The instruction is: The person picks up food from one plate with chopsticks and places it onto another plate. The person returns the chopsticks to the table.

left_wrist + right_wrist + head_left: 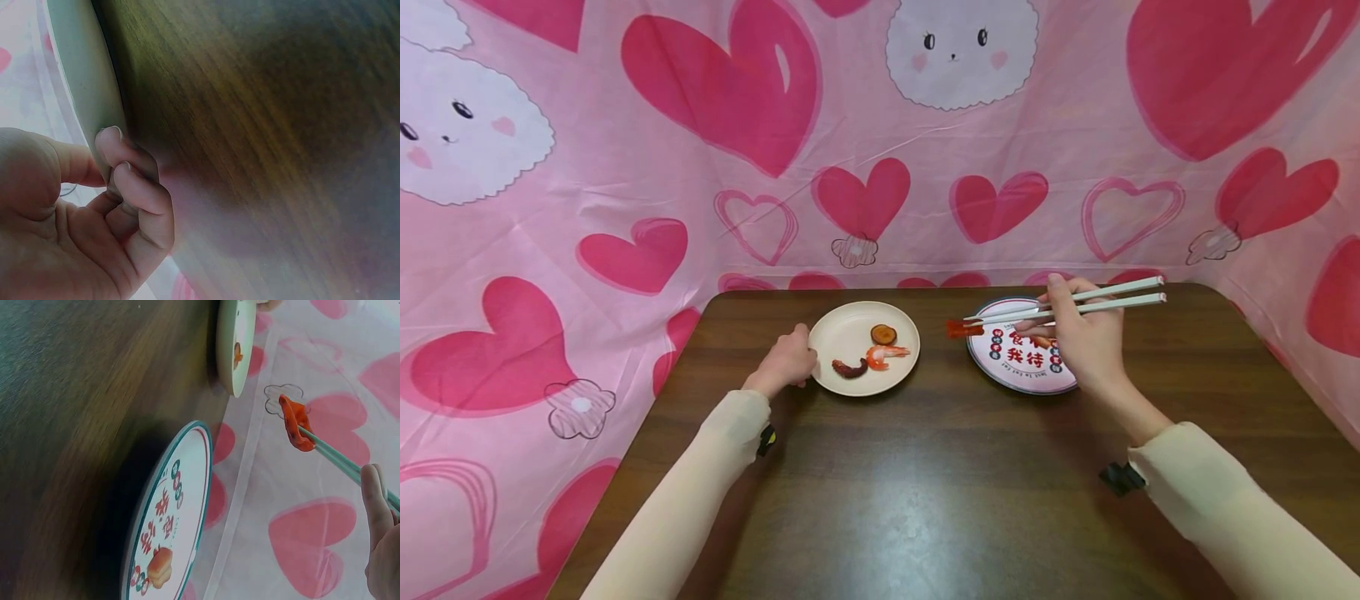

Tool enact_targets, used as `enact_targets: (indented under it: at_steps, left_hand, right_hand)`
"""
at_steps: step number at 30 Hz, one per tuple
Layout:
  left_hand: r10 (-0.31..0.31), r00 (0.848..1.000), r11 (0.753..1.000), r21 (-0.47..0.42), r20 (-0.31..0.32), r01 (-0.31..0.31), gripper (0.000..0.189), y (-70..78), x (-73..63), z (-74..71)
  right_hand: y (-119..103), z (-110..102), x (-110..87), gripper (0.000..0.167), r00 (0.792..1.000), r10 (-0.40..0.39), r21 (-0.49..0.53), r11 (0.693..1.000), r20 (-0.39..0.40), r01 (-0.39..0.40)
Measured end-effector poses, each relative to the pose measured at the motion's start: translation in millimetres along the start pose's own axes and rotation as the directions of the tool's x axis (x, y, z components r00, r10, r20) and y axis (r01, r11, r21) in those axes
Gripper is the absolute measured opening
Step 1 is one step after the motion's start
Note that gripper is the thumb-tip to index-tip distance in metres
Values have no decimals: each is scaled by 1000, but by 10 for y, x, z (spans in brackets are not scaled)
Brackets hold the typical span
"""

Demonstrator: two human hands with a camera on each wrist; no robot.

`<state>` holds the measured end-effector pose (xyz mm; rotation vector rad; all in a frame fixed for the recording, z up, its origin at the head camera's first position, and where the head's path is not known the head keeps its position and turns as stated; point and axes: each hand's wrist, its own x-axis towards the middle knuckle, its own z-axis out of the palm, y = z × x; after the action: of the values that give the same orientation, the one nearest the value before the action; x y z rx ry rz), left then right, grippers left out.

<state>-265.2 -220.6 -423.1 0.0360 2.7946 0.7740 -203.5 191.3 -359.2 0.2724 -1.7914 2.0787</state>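
My left hand (786, 358) grips the left rim of a cream plate (835, 333), thumb on one face and curled fingers on the other in the left wrist view. The plate carries a round brown slice (883, 335), a shrimp (886, 357) and a dark red curved piece (850, 368). My right hand (1088, 342) holds a pair of pale green chopsticks (1127, 288). Their tips pinch a glossy red food piece (295, 424), raised near the left edge of a printed plate (992, 357). A tan food piece (159, 567) lies on that plate, mostly behind my hand in the head view.
Both plates stand toward the back of a dark wooden table (880, 500), with a gap between them. A pink cloth with hearts (865, 196) hangs behind the table and at its sides. Dark wrist devices (1122, 478) sit by both sleeves.
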Motion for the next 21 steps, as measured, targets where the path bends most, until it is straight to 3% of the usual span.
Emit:
enact_targets:
  at_steps: [9, 21]
  left_hand:
    - [2, 1000, 1000, -1, 1, -2, 32, -8, -8, -13]
    - [5, 1000, 1000, 1, -3, -5, 31, 13, -23, -16]
  right_hand:
    - [63, 153, 34, 37, 1000, -11, 42, 999, -14, 12]
    - [137, 285, 73, 41, 999, -30, 31, 999, 21, 30]
